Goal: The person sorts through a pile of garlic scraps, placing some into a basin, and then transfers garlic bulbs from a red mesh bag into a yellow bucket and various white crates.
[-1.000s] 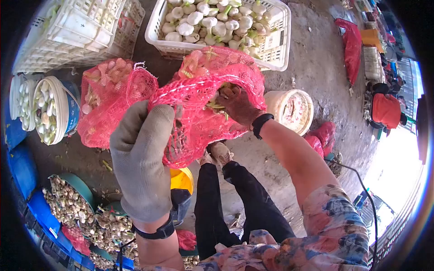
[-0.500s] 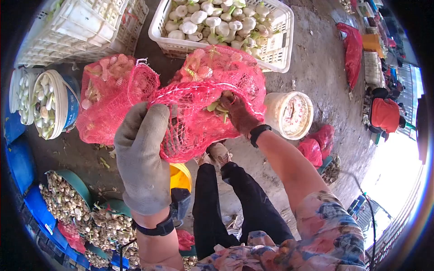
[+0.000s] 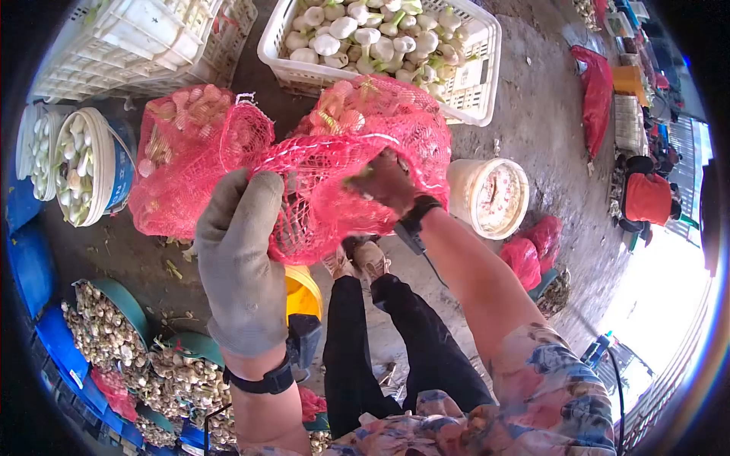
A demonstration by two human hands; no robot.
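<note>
In a grey work glove, my left hand (image 3: 242, 262) grips the left edge of a pink mesh bag (image 3: 319, 220), thumb and fingers closed on the netting. The mouth of this bag gapes toward me. My bare right hand (image 3: 384, 186) is in the opening, smeared by motion, with its fingers hard to make out. Right behind it stands a full pink mesh bag of garlic (image 3: 403, 110), overlapping the one I hold. A second filled mesh bag (image 3: 179, 167) sits to the left.
A white crate (image 3: 487, 83) full of garlic bulbs stands at the far side, with stacked crates (image 3: 137, 45) at left. Buckets of garlic (image 3: 99, 171) are on the left, a white bucket (image 3: 494, 197) on the right. A yellow bucket (image 3: 300, 289) and heaped garlic tubs (image 3: 125, 304) lie nearer.
My right hand has shifted slightly left and down within the bag's mouth and turned; the green scraps by its fingers no longer show clearly. My left hand keeps its hold.
</note>
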